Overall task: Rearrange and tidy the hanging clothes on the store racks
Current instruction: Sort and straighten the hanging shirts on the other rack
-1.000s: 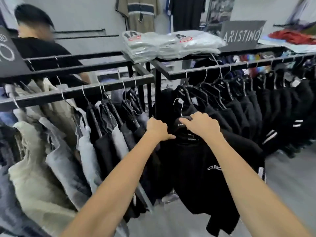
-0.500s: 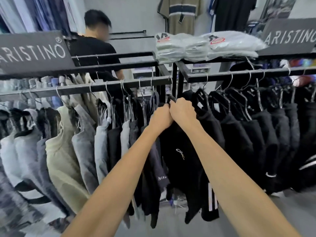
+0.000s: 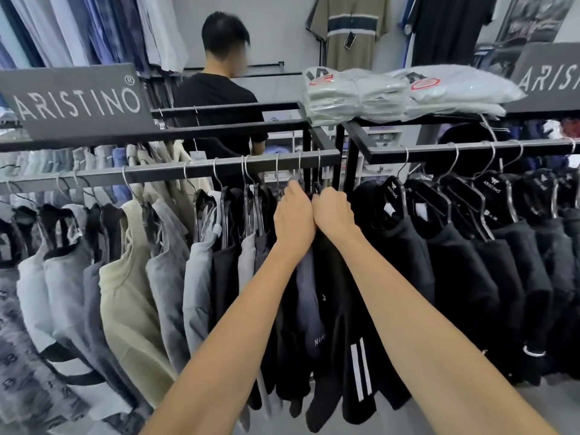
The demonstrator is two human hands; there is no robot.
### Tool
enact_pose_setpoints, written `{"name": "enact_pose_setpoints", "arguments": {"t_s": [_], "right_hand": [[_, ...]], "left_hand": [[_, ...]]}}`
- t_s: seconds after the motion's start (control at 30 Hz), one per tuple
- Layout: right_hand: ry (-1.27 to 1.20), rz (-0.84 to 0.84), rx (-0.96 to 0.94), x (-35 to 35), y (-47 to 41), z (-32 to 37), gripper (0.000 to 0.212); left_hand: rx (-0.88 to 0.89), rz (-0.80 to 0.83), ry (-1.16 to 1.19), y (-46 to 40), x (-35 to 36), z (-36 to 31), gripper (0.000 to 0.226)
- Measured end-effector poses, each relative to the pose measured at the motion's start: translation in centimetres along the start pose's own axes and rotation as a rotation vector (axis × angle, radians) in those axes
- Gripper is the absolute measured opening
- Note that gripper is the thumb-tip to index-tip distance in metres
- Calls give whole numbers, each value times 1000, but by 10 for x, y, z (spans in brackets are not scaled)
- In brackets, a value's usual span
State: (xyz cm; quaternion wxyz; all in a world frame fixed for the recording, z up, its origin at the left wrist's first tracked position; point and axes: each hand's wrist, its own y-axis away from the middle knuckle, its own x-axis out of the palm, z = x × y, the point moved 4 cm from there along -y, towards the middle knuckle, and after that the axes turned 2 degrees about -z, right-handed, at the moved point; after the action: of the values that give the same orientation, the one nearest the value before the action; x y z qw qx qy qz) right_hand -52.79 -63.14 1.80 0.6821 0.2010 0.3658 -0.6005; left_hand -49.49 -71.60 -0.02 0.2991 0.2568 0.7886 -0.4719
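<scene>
both hands meet at the right end of the left rack rail [image 3: 201, 171], knuckles touching. the left hand [image 3: 293, 215] is curled around the top of a hanger [image 3: 296, 180] whose hook sits on that rail; the right hand [image 3: 332, 211] is closed on the neck of the next hanger, beside the rack's upright post. what the fingers grip is mostly hidden behind the backs of the hands. below them hang dark garments [image 3: 317, 309], one with two white stripes near its hem, another with pale lettering too small to read in full.

the left rail carries grey, beige and black tops [image 3: 131, 277], packed close. the right rail [image 3: 470, 150] carries black shirts [image 3: 455, 262] on black hangers, cut off at the frame's edge.

on top of the racks lies a stack of folded shirts in clear bags [image 3: 392, 92]. two dark signs [image 3: 72, 102] stand there, the right one cut off. another person in a black shirt [image 3: 219, 98] stands behind the racks.
</scene>
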Motion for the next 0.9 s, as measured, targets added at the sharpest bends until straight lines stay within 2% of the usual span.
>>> {"name": "enact_pose_setpoints", "arguments": {"t_s": [0.13, 0.3, 0.57, 0.9], "right_hand": [[-44, 25, -17, 6, -5, -2, 29], [-71, 0, -49, 21, -6, 4, 35], [-40, 34, -171, 70, 8, 59, 32], [-57, 62, -183, 111, 35, 116, 35]], "left_hand": [[105, 107, -290, -3, 2, -1, 52], [106, 124, -374, -2, -3, 5, 61], [8, 102, -426, -6, -32, 72, 49], [-30, 82, -463, -9, -63, 144, 48]]}}
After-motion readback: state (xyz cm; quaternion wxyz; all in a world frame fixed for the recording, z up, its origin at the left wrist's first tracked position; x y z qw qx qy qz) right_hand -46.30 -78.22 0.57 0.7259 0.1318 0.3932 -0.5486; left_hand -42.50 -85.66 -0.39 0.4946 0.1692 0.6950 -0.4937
